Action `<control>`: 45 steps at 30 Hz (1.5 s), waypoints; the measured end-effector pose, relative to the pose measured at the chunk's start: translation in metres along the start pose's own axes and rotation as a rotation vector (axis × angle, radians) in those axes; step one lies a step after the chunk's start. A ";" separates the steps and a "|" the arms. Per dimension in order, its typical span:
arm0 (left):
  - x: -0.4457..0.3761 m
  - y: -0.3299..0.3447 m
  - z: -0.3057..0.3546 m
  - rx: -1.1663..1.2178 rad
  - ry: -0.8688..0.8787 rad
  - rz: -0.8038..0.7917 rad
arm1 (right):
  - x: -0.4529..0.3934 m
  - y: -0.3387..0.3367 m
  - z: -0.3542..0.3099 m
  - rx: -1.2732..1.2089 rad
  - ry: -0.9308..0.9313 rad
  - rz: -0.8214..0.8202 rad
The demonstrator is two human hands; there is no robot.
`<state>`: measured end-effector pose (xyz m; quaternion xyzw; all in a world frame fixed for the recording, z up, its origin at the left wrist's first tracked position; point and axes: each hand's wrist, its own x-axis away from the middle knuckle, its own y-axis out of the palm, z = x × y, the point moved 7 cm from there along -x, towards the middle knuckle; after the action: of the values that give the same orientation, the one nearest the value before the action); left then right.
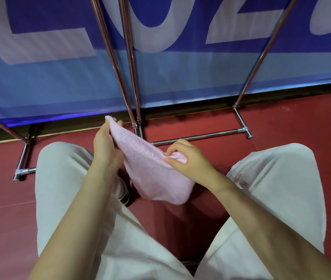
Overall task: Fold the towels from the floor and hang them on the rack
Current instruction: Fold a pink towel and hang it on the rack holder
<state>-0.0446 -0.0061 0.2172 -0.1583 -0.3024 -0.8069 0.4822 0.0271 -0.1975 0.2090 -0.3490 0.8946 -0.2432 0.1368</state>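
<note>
A small pink towel (pixel 150 168) hangs in the air between my knees, above the red floor. My left hand (pixel 106 144) grips its far upper corner, the cloth sticking out past the fingers. My right hand (pixel 186 158) pinches the near right corner between thumb and fingers. The towel sags below both hands into a loose doubled flap. The chrome rack (pixel 128 77) rises just beyond the towel, its uprights slanting up out of view. The rack's hanging bars are not visible.
The rack's base bars (pixel 199 136) and feet (pixel 22 172) lie on the red floor (pixel 281 122). A blue banner with large white letters (pixel 59 67) covers the wall behind. My cream-trousered knees (pixel 63 178) flank the towel; a striped shoe (pixel 124 193) shows below it.
</note>
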 end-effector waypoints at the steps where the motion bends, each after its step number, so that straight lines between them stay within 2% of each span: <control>1: -0.001 -0.001 -0.001 -0.025 0.004 -0.020 | 0.000 0.003 0.000 0.025 -0.013 -0.014; 3: -0.001 0.004 -0.001 -0.036 -0.024 -0.107 | 0.001 0.006 0.001 0.048 -0.014 -0.024; 9: 0.000 -0.005 0.007 -0.003 0.022 -0.076 | 0.001 0.005 0.013 0.101 0.124 -0.059; 11: -0.007 -0.010 0.006 0.000 0.029 -0.050 | 0.001 0.003 0.013 0.040 0.139 -0.048; 19: -0.023 -0.023 0.016 0.078 0.073 -0.069 | 0.005 -0.002 0.006 -0.091 0.124 -0.025; 24: -0.027 -0.031 0.019 0.092 0.098 -0.035 | 0.007 0.004 0.003 -0.023 0.060 -0.062; 28: -0.032 -0.038 0.022 0.137 0.131 0.034 | 0.003 0.001 0.008 -0.097 0.075 -0.008; 35: -0.036 -0.037 0.027 0.297 0.162 -0.014 | 0.003 -0.007 0.011 -0.051 0.076 -0.047; 41: -0.045 -0.048 0.027 0.263 0.149 0.057 | 0.006 -0.023 -0.001 -0.046 -0.062 0.140; 45: -0.050 -0.057 0.032 0.320 0.141 0.116 | 0.009 -0.034 -0.002 -0.204 -0.066 0.196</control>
<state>-0.0715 0.0688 0.1957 -0.0399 -0.3826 -0.7284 0.5669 0.0387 -0.2254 0.2278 -0.2799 0.9395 -0.1251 0.1529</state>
